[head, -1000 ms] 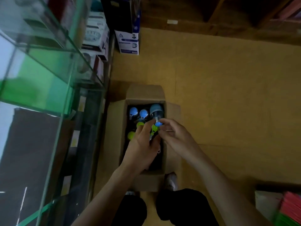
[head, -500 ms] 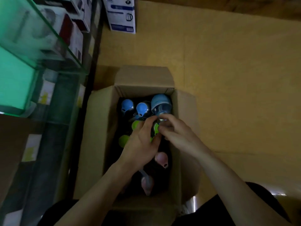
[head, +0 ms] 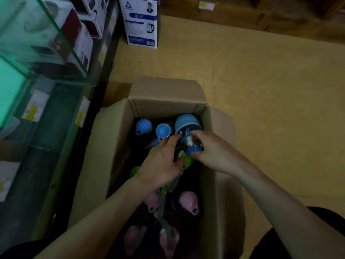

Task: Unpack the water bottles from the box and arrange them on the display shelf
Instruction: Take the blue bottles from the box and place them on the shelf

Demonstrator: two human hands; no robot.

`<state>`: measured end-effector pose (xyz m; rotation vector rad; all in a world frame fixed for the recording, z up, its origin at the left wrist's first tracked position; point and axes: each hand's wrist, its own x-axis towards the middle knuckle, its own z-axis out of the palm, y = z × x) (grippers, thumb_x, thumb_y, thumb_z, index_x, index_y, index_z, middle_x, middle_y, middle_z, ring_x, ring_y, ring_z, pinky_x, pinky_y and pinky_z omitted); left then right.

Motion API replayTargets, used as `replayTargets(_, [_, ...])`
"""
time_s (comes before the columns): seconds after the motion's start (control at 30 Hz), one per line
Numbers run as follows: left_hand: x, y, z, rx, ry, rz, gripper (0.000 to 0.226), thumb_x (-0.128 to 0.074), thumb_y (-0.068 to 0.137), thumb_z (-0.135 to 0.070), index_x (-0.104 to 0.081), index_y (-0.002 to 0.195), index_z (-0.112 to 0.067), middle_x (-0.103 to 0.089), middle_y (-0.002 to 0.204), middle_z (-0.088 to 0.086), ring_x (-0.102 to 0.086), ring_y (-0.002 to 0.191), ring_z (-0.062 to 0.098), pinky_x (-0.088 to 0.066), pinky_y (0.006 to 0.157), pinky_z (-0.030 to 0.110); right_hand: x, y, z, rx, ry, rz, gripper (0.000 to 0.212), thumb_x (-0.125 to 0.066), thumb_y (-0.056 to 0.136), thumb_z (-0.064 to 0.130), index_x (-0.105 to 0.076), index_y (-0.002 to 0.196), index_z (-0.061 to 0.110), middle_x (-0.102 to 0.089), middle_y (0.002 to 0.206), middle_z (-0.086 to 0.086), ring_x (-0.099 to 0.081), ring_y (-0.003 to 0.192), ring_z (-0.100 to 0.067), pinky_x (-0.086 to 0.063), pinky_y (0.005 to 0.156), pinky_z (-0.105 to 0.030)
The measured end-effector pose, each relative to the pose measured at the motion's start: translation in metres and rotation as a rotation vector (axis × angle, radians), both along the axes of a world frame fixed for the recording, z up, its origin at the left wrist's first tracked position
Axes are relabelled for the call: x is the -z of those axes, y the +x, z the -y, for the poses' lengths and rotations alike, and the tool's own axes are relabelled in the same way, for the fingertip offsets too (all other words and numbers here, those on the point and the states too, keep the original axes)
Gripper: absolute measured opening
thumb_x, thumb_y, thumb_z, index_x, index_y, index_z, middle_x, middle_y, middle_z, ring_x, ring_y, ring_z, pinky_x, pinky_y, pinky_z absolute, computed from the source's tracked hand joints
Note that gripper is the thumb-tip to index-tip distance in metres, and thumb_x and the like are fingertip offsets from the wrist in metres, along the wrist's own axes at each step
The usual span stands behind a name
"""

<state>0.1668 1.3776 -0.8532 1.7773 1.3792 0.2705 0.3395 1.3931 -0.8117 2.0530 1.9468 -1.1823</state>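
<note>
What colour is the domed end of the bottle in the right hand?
Light blue, best seen in the head view, on the bottle the right hand grips.
</note>
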Motion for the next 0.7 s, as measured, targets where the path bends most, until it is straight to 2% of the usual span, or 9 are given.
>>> replayTargets(0.13, [0.011, 0.001, 0.006, -0.003, -0.037, -0.02, 0.069, -0.063, 0.097, -0.031, -0.027, 0.155, -0.026, -0.049, 0.145, 0.009, -0.049, 0.134, 0.027, -0.044, 0.107, 0.044, 0.001, 0.002, -0.001, -0.063, 0.03, 0.062, 0.067, -0.062, 0.098, 0.014, -0.034, 0.159, 0.024, -0.042, 0.156, -0.006, -0.045, 0.14, -0.023, -0.038, 0.107, -0.028])
replayTargets(0.23, [0.019, 0.012, 0.006, -0.057, -0.125, 0.032, 0.069, -0.063, 0.097, -0.035, -0.026, 0.155, -0.028, -0.052, 0.141, 0.008, -0.052, 0.13, 0.024, -0.046, 0.103, 0.037, 0.0, 0.012, -0.005, -0.049, 0.045, 0.05, 0.063, -0.056, 0.099, 0.009, -0.037, 0.158, 0.024, -0.046, 0.152, -0.007, -0.049, 0.136, -0.023, -0.044, 0.106, -0.031])
replayTargets(0.37, [0.031, 0.028, 0.001, -0.151, -0.138, 0.094, 0.073, -0.065, 0.096, -0.04, -0.026, 0.156, -0.027, -0.053, 0.143, 0.007, -0.054, 0.13, 0.021, -0.042, 0.095, 0.025, 0.001, 0.024, -0.006, -0.039, 0.073, 0.029, 0.062, -0.054, 0.1, 0.008, -0.039, 0.157, 0.025, -0.049, 0.148, -0.005, -0.05, 0.134, -0.021, -0.043, 0.103, -0.029])
replayTargets(0.43, [0.035, 0.033, 0.0, -0.187, -0.151, 0.118, 0.075, -0.065, 0.095, -0.041, -0.025, 0.157, -0.026, -0.053, 0.146, 0.004, -0.054, 0.131, 0.018, -0.041, 0.095, 0.024, 0.003, 0.027, -0.006, -0.039, 0.09, 0.01, 0.061, -0.056, 0.099, 0.008, -0.041, 0.156, 0.025, -0.05, 0.148, -0.003, -0.05, 0.134, -0.02, -0.044, 0.104, -0.029])
replayTargets(0.57, [0.039, 0.037, 0.0, -0.263, -0.209, 0.159, 0.079, -0.067, 0.094, -0.042, -0.023, 0.158, -0.028, -0.054, 0.145, -0.001, -0.054, 0.131, 0.016, -0.046, 0.099, 0.027, 0.007, 0.03, -0.009, -0.062, 0.127, -0.011, 0.058, -0.06, 0.098, 0.01, -0.046, 0.152, 0.025, -0.053, 0.144, -0.001, -0.053, 0.129, -0.018, -0.041, 0.095, -0.024])
replayTargets(0.63, [0.041, 0.042, -0.002, -0.325, -0.244, 0.2, 0.078, -0.068, 0.093, -0.042, -0.025, 0.157, -0.028, -0.058, 0.139, -0.005, -0.057, 0.127, 0.014, -0.046, 0.096, 0.026, 0.009, 0.03, -0.012, -0.079, 0.142, -0.017, 0.057, -0.061, 0.098, 0.01, -0.047, 0.152, 0.025, -0.054, 0.142, -0.001, -0.053, 0.127, -0.017, -0.038, 0.093, -0.022])
replayTargets(0.7, [0.039, 0.049, -0.004, -0.377, -0.24, 0.197, 0.076, -0.07, 0.092, -0.043, -0.029, 0.154, -0.028, -0.058, 0.124, -0.012, -0.059, 0.119, 0.011, -0.044, 0.087, 0.02, 0.01, 0.03, -0.016, -0.094, 0.15, -0.022, 0.058, -0.061, 0.098, 0.01, -0.047, 0.152, 0.026, -0.055, 0.142, 0.0, -0.052, 0.128, -0.016, -0.038, 0.093, -0.022])
